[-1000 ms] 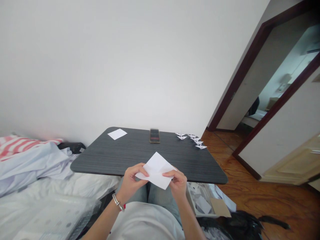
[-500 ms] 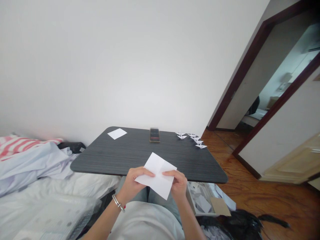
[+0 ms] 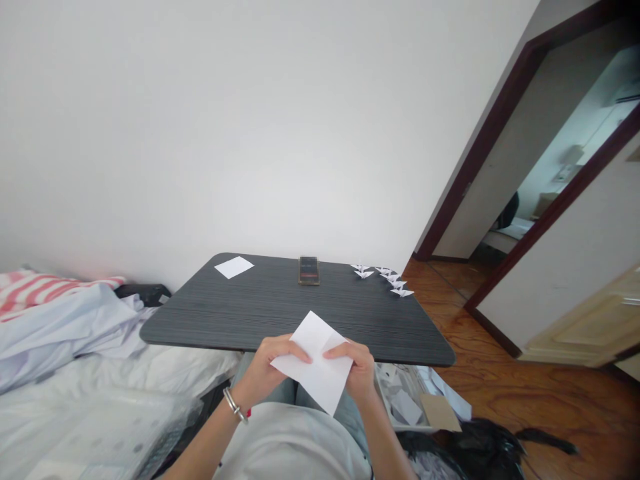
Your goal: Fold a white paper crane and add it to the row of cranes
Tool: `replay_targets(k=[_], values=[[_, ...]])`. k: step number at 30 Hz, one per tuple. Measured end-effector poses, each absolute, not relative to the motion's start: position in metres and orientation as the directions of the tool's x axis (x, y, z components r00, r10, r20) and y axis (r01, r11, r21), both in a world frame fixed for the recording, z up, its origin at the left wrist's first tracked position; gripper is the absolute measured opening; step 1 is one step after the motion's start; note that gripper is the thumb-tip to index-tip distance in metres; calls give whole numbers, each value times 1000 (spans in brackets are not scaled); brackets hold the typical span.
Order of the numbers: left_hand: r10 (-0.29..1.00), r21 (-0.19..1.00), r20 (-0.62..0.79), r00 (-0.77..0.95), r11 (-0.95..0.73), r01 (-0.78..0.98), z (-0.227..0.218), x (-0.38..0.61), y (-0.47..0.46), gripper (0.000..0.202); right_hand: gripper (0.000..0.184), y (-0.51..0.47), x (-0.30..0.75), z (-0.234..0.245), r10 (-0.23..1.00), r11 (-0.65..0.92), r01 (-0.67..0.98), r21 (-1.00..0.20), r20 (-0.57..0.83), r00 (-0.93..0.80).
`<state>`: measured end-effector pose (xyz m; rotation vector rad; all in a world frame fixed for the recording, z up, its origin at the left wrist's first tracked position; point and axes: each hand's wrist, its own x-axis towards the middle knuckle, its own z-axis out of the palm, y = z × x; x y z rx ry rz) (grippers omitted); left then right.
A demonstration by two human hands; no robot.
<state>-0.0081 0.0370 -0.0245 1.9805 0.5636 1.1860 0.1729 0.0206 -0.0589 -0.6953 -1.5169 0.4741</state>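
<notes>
A white square sheet of paper (image 3: 320, 382) is held at the near edge of the dark table (image 3: 210, 313), one corner pointing away from me. My left hand (image 3: 277, 363) grips its left side, thumb on top and the other fingers hidden beneath. On the right side my right hand (image 3: 357, 367) pinches it the same way. Both thumbs press near the paper's middle, where faint creases show. Several folded white paper cranes (image 3: 393, 280) stand at the table's far right. Another white sheet (image 3: 234, 267) lies flat at the far left.
A phone (image 3: 309, 271) lies at the table's back, close to the wall. To the left is a bed with white bedding (image 3: 65, 373). Right of my legs stands a box of paper pieces (image 3: 405, 403), beside a black plastic bag (image 3: 485, 443) on the wooden floor.
The paper has tipped and shifted slightly toward me, its near corner now lower. Both thumbs have slid a little nearer to me. The things on the table have stayed put.
</notes>
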Motion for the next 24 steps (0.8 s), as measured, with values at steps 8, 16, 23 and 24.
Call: replay_targets(k=[8,16,23,24], values=[[690,754,612,386,-657,-22,-25,-6,36,15,10,16,170,-52,625,764,128,-632,775,99],[688,741,625,370,-671,-3,-22,-4,32,17,11,12,166,-46,604,765,196,-614,789,113],[681,725,628,377,-688,34,-20,-5,30,15,10,8,166,-41,587,769,225,-598,801,120],[678,722,634,371,-691,30,-20,-5,30,15,9,7,165,-39,589,772,215,-598,800,114]])
